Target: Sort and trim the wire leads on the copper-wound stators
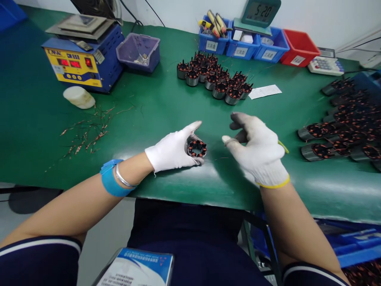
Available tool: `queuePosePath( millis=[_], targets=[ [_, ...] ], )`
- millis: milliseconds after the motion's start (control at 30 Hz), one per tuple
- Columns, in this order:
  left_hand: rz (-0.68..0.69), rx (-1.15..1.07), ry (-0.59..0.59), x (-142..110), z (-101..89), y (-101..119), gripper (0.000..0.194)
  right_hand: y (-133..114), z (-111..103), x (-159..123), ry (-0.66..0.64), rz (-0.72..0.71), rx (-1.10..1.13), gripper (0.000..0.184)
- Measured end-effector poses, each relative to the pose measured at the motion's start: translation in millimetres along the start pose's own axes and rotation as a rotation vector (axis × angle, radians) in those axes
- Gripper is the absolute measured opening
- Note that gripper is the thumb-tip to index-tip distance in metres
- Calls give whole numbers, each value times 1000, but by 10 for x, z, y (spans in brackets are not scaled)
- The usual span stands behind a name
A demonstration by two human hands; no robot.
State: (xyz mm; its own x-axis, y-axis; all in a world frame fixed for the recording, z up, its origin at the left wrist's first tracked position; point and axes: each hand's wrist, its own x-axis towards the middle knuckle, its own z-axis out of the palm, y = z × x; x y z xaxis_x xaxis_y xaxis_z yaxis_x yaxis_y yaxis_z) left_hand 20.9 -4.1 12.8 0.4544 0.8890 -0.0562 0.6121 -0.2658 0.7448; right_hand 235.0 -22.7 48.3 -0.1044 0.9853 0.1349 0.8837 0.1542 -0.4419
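My left hand (175,151), in a white glove, curls round a motor stator (197,148) on the green table. The stator is a short metal ring with copper windings inside, its hollow centre facing up. My thumb lies at its far side and the fingers at its near side. To the right, my right hand (253,145) is raised over the table, gloved, with dark fingertips. Its thumb and bent fingers stand apart, and nothing shows between them. A thin yellow-green strip (283,146) sticks out at its outer edge; what it is I cannot make out.
Stators (220,90) cluster at the back; more stators (318,151) crowd the right. Cut wire bits (86,135) and a white round piece (79,97) lie left, before a blue-yellow device (77,65). Behind are a purple bin (138,51), blue bins (242,47) and a red bin (299,45).
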Motion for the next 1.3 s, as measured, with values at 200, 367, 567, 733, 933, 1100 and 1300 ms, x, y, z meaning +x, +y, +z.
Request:
queuePosePath(
  millis=[200, 367, 567, 733, 933, 1100, 1300],
  targets=[
    [46, 149, -15, -6, -24, -55, 100, -129, 156, -98, -329, -181, -194, 72],
    [68, 138, -26, 10, -18, -81, 102, -97, 148, -26, -468, -106, -272, 36],
    [72, 66, -61, -5, -49, -47, 101, 15, 79, 35, -575, -85, 10, 29],
    [3, -203, 61, 44, 11, -21, 48, 34, 116, 56, -562, -92, 102, 26],
    [-141, 151, 252, 119, -127, -182, 17, 19, 128, 60, -555, -72, 89, 27],
    [67, 419, 497, 27, -236, -151, 22, -4, 117, 70, -564, -84, 67, 27],
    [310, 141, 41, -43, 27, -3, 67, -14, 92, 65, -580, -79, 68, 26]
  ],
)
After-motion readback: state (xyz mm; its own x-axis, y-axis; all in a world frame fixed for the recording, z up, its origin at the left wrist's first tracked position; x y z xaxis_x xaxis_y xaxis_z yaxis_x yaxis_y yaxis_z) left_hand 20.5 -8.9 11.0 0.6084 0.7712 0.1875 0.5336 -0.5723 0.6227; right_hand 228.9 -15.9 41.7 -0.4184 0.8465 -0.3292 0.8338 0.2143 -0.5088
